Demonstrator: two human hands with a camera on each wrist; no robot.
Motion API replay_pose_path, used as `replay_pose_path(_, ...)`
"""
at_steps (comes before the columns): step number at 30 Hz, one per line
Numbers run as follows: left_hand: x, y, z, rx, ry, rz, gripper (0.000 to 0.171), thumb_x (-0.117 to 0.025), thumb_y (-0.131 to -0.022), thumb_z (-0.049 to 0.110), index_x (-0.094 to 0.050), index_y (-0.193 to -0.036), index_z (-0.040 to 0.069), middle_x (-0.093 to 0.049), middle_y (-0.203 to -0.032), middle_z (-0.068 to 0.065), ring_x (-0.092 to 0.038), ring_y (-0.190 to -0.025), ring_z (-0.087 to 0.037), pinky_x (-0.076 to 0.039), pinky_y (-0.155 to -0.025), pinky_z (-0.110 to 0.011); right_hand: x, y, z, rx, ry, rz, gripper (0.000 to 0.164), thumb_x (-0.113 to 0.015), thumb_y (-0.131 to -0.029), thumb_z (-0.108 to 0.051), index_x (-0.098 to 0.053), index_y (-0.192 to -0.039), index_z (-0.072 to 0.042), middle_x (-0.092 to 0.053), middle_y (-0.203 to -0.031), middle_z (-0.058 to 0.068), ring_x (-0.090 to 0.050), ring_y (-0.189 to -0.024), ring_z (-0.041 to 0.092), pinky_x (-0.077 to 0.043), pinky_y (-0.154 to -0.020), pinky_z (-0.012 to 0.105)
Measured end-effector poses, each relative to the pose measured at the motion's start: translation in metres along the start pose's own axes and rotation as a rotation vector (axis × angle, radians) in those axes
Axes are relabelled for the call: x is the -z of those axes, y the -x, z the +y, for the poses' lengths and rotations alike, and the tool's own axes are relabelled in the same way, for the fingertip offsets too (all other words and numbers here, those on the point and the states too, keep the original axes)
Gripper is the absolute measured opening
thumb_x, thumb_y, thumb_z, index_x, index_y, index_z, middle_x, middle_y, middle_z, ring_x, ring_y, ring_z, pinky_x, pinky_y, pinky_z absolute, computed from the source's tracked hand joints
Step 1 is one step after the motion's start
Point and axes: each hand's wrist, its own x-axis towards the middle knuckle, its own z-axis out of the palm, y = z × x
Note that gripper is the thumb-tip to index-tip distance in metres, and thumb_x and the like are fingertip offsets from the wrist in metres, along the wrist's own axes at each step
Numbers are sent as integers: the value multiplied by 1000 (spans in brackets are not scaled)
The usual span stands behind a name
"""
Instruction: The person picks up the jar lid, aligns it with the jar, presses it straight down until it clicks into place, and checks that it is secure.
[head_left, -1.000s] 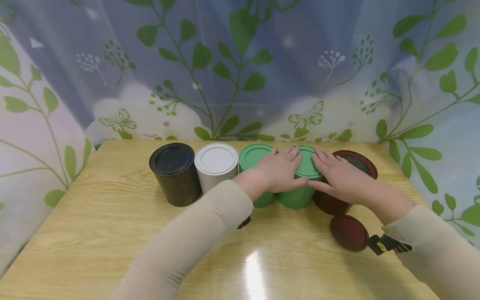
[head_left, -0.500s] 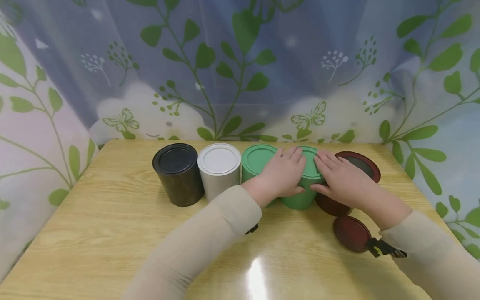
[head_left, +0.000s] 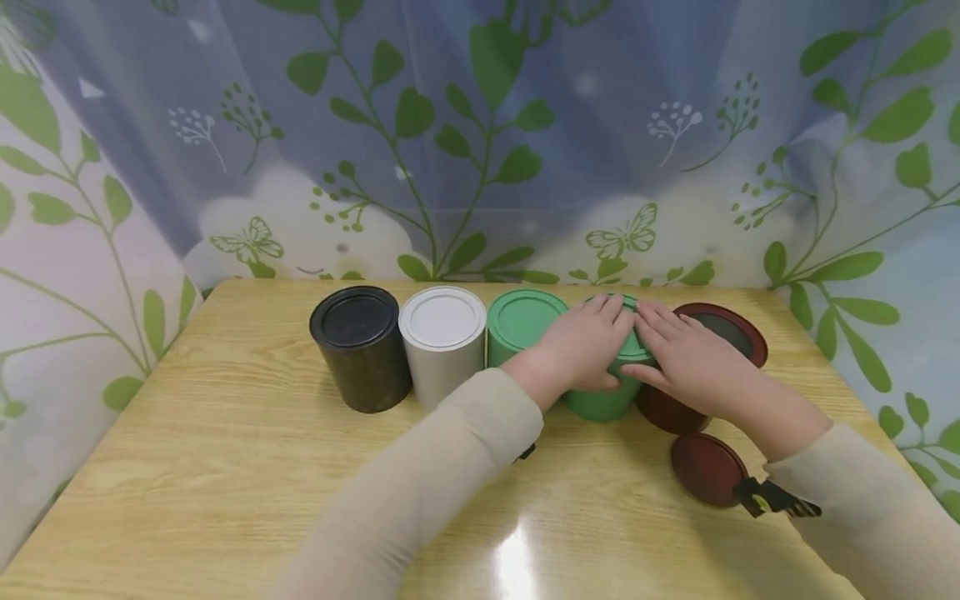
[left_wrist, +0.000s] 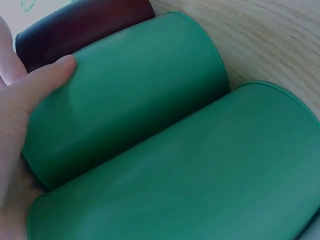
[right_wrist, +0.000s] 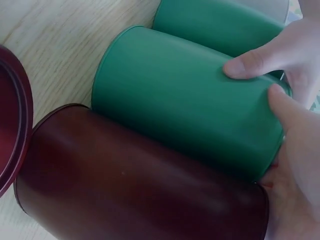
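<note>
In the head view, my left hand (head_left: 585, 343) lies palm down over the lid of the right-hand green canister (head_left: 602, 406), fingers extended. Its thumb touches the canister's side in the left wrist view. My right hand (head_left: 693, 362) lies across the gap between this canister and the dark red canister (head_left: 670, 414), fingertips at the green lid's right edge. The right thumb also touches the green side in the right wrist view. The dark red canister has a dark, recessed top, partly covered by the right hand. A dark red lid (head_left: 708, 469) rests at its foot.
Further left in the row stand another green canister (head_left: 527, 320), a white canister (head_left: 442, 354) and a black canister (head_left: 363, 358), all with lids on. They stand on a wooden table (head_left: 225, 467) near its back edge, before a leaf-patterned curtain (head_left: 525, 192).
My left hand has slid right across the green lid towards the right hand, uncovering more of the other green lid. The right hand stays almost where it was. The whole view has shifted slightly.
</note>
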Motion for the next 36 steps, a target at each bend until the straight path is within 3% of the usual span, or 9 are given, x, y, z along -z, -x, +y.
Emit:
replay_pose_path(9, -8, 12, 6, 58, -92, 40, 86, -50, -83, 66, -25, -147, 13, -21, -152, -13, -20, -139, -24, -17, -112, -36, -3, 2, 0, 1, 0, 19, 76, -44, -96, -47, -27, -141, 11, -22, -146, 30, -20, -135, 43, -22, -103, 60)
replay_pose_path(15, -7, 15, 11, 74, -104, 41, 82, -48, -86, 62, -25, -147, 12, -22, -151, -16, -21, -138, -25, -18, -111, -35, -7, 7, -7, -45, 71, 47, 74, -46, -96, -46, -28, -141, 10, -27, -144, 30, -23, -134, 42, -22, -104, 59)
replay_pose_path(24, -6, 14, 11, 58, -117, 61, 82, -50, -86, 62, -28, -146, 11, -25, -149, -19, -24, -137, -28, -21, -110, -36, -11, 9, -9, 41, 155, 196, 66, -59, -91, -33, -41, -133, 14, -39, -135, 33, -37, -126, 44, -36, -98, 53)
replay_pose_path(36, -8, 22, 21, 136, -229, 67, 80, -44, -87, 63, -25, -149, 17, -35, -145, -17, -30, -135, -27, -20, -111, -37, -11, 10, -13, 15, 136, 186, 64, -58, -92, -34, -41, -135, 11, -38, -135, 34, -34, -126, 47, -34, -98, 56)
